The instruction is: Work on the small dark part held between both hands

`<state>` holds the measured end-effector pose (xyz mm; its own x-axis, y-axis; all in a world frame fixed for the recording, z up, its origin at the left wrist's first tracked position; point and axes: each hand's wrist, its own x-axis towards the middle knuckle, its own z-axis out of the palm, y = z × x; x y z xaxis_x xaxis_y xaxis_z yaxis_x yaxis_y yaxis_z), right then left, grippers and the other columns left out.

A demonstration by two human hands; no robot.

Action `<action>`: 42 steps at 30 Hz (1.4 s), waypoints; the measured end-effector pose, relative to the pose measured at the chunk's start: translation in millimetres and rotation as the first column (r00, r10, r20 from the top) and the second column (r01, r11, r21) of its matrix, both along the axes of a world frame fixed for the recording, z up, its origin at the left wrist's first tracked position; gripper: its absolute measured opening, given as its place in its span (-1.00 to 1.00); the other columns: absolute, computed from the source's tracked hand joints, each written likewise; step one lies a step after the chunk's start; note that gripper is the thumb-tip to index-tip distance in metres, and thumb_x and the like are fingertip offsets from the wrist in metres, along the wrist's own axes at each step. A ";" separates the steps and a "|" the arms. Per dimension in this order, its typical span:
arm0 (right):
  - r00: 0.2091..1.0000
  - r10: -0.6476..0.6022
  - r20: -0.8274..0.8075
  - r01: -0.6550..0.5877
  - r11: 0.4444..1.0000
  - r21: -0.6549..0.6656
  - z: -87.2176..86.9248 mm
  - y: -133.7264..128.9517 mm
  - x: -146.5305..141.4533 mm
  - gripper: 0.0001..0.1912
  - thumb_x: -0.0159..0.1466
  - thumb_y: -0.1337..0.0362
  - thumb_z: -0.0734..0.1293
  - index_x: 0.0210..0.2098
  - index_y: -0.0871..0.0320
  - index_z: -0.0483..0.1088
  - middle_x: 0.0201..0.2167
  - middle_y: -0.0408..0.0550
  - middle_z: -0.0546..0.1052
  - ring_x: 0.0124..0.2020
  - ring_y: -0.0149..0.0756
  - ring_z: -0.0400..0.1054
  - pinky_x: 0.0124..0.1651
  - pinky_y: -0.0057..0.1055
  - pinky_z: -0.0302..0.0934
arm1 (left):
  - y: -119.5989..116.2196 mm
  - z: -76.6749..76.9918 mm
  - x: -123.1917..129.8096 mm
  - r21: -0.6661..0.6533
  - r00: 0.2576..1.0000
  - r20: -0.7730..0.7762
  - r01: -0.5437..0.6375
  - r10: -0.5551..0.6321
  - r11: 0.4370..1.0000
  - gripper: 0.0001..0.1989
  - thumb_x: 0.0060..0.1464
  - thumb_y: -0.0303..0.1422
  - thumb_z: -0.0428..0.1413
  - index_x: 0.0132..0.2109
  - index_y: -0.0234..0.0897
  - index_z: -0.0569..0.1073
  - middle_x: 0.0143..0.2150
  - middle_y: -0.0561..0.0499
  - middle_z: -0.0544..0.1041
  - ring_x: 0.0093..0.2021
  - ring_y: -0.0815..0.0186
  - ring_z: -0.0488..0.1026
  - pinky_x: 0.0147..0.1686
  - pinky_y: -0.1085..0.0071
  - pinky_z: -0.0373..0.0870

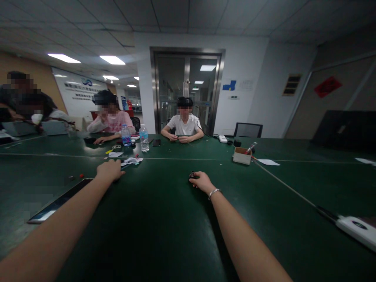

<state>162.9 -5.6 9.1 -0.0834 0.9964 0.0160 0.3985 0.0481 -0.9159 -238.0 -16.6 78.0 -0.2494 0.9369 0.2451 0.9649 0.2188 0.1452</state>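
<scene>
My right hand (202,182) is above the green tabletop, its thumb and fingers pinched on a small dark object with a metallic-looking upper part (192,174). Its exact kind is too small to make out. On that wrist is a silver bracelet (214,194). Further left, my left hand (109,170) is low over the table with its back towards me, and its fingertips are mostly hidden. Just beyond it lie torn white paper scraps (132,161). Under my left forearm is a dark flat tablet-like device (60,200), partly covered from view.
Two water bottles (144,139) stand beyond the scraps. A small box (242,156) holding pen-like items sits right of centre, beside a cable leading to a white power strip (357,231). A small red item (81,176) lies left. People sit across the table (164,203).
</scene>
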 end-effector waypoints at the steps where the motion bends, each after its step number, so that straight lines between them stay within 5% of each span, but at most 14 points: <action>1: 1.000 -0.009 0.010 0.009 1.000 0.011 -0.7 0.6 -0.2 -0.74 0.08 0.39 0.40 -0.22 0.27 0.38 -0.41 -0.07 0.50 -0.65 -0.57 0.30 -0.66 -0.67 0.15 | -2.5 3.9 13.3 -0.016 0.995 -0.095 0.017 -0.018 1.000 -0.47 -0.09 -0.15 0.14 -0.02 -0.39 0.34 0.01 -0.40 0.36 -0.03 -0.18 0.33 -0.16 -0.04 0.27; 4: 1.000 -0.011 -0.020 0.011 1.000 0.010 -0.6 2.3 -1.3 -0.76 0.11 0.37 0.38 -0.21 0.27 0.38 -0.41 -0.06 0.50 -0.67 -0.58 0.29 -0.67 -0.67 0.14 | -6.6 17.1 49.4 0.000 0.986 -0.143 0.085 -0.084 0.996 -0.44 0.04 -0.06 -0.04 0.09 -0.35 0.24 0.02 -0.34 0.37 -0.02 -0.12 0.36 -0.13 0.05 0.29; 9: 0.976 0.034 -0.213 -0.038 0.999 -0.016 0.7 3.8 -4.0 -0.79 0.18 0.40 0.29 -0.17 0.28 0.33 -0.35 -0.01 0.48 -0.62 -0.51 0.39 -0.65 -0.64 0.21 | -4.9 21.7 100.6 0.032 0.986 -0.047 0.164 -0.163 0.986 -0.44 0.04 -0.09 -0.03 0.10 -0.36 0.23 0.02 -0.34 0.39 -0.01 -0.11 0.37 -0.10 0.10 0.28; 13: 0.981 0.017 -0.195 -0.008 0.999 0.049 -1.8 1.1 -7.7 -0.78 0.13 0.45 0.32 -0.20 0.25 0.36 -0.33 -0.03 0.50 -0.64 -0.55 0.37 -0.67 -0.66 0.19 | 2.7 -2.7 168.1 0.096 0.925 0.180 0.322 -0.335 0.942 -0.47 0.02 -0.11 0.04 0.08 -0.29 0.28 0.00 -0.28 0.42 -0.03 0.02 0.40 -0.11 0.26 0.28; 17: 0.989 0.034 -0.147 -0.018 0.994 0.110 -5.8 0.1 -8.0 -0.79 0.10 0.49 0.33 -0.24 0.25 0.39 -0.46 -0.11 0.50 -0.67 -0.55 0.33 -0.66 -0.65 0.19 | 11.4 -32.9 236.7 0.273 0.718 0.432 0.473 -0.546 0.837 -0.48 -0.03 -0.15 0.12 0.06 -0.28 0.34 -0.07 -0.24 0.45 -0.11 0.16 0.43 -0.14 0.36 0.30; 20: 0.993 0.034 -0.117 -0.016 0.988 0.152 -8.7 2.3 -7.0 -0.82 0.09 0.50 0.32 -0.29 0.25 0.41 -0.56 -0.16 0.47 -0.70 -0.54 0.30 -0.66 -0.64 0.18 | 13.3 -49.0 265.0 0.371 0.596 0.522 0.485 -0.610 0.792 -0.62 0.00 -0.20 0.12 -0.02 -0.21 0.43 -0.08 -0.18 0.45 -0.14 0.22 0.43 -0.20 0.39 0.34; 24: 0.996 0.035 -0.078 -0.023 0.988 0.155 -7.9 2.8 -5.3 -0.85 0.07 0.51 0.33 -0.34 0.27 0.43 -0.66 -0.19 0.43 -0.71 -0.53 0.29 -0.65 -0.64 0.18 | 14.1 -66.2 268.5 0.464 0.543 0.534 0.452 -0.647 0.762 -0.80 0.05 -0.28 0.08 -0.18 -0.19 0.51 -0.17 -0.10 0.49 -0.17 0.27 0.43 -0.14 0.36 0.36; 29: 0.965 0.127 -0.231 -0.123 0.992 0.030 0.1 -0.2 0.0 -0.76 0.08 0.60 0.27 -0.28 0.30 0.43 -0.66 -0.17 0.45 -0.67 -0.51 0.35 -0.55 -0.62 0.28 | 23.8 -83.2 253.2 0.474 0.301 0.731 0.422 -0.612 0.773 -0.81 0.01 -0.37 0.12 -0.18 -0.26 0.49 -0.22 -0.08 0.53 -0.23 0.30 0.48 -0.19 0.36 0.43; 34: 0.891 0.080 -0.446 -0.099 0.995 -0.020 1.0 -0.1 6.0 -0.73 0.11 0.60 0.28 -0.19 0.32 0.39 -0.49 -0.05 0.53 -0.56 -0.44 0.45 -0.45 -0.55 0.38 | 31.2 -87.9 250.6 0.447 0.143 0.822 0.438 -0.552 0.780 -0.81 0.00 -0.39 0.14 -0.19 -0.32 0.49 -0.19 -0.14 0.53 -0.21 0.29 0.49 -0.17 0.35 0.45; 42: 0.796 0.058 -0.602 -0.076 0.997 -0.003 -1.4 -0.2 11.1 -0.78 0.12 0.54 0.33 -0.21 0.33 0.41 -0.46 0.01 0.54 -0.51 -0.36 0.49 -0.35 -0.46 0.43 | 31.4 -88.0 248.5 0.456 0.207 0.804 0.388 -0.558 0.801 -0.78 -0.08 -0.32 0.20 -0.26 -0.34 0.45 -0.35 -0.07 0.53 -0.37 0.33 0.47 -0.37 0.43 0.41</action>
